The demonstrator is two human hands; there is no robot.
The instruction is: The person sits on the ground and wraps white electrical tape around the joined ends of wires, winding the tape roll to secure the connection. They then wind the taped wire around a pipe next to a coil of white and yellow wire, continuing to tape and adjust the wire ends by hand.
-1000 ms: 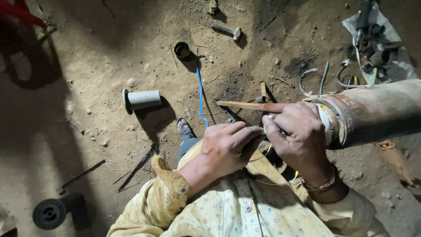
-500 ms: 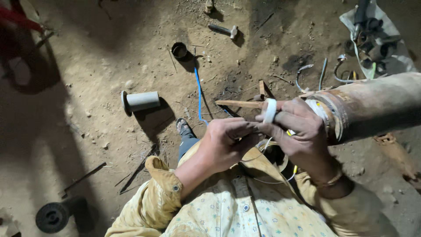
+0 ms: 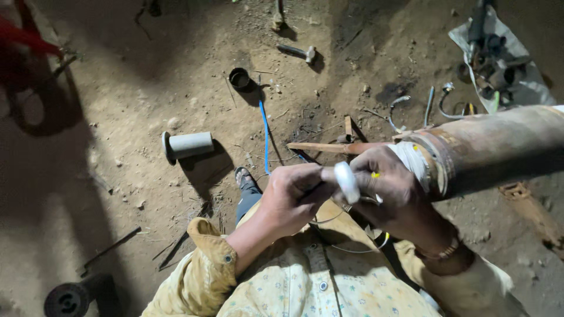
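A person's left hand (image 3: 291, 199) pinches a small white roll of tape (image 3: 346, 181), fingers closed on its rim, while the right hand (image 3: 393, 188) is wrapped around the white-taped end (image 3: 414, 161) of a rusty brown pipe (image 3: 493, 149) that runs off toward the right edge of the dirt floor (image 3: 117, 117). The roll sits between the two hands, just beside the pipe's end. Both wrists are bent inward over the lap, yellow sleeves pushed back, the hands touching. The tape could tear or bunch if the roll is pulled at a slant, and the heavy pipe looks liable to roll should the right hand loosen. A thin wire (image 3: 329, 220) loops beneath the hands. Farther out, a grey flanged pipe piece (image 3: 188, 145) lies on the floor, a blue strip (image 3: 264, 138) beside it, and a small dark cup-shaped fitting (image 3: 239, 78) beyond.
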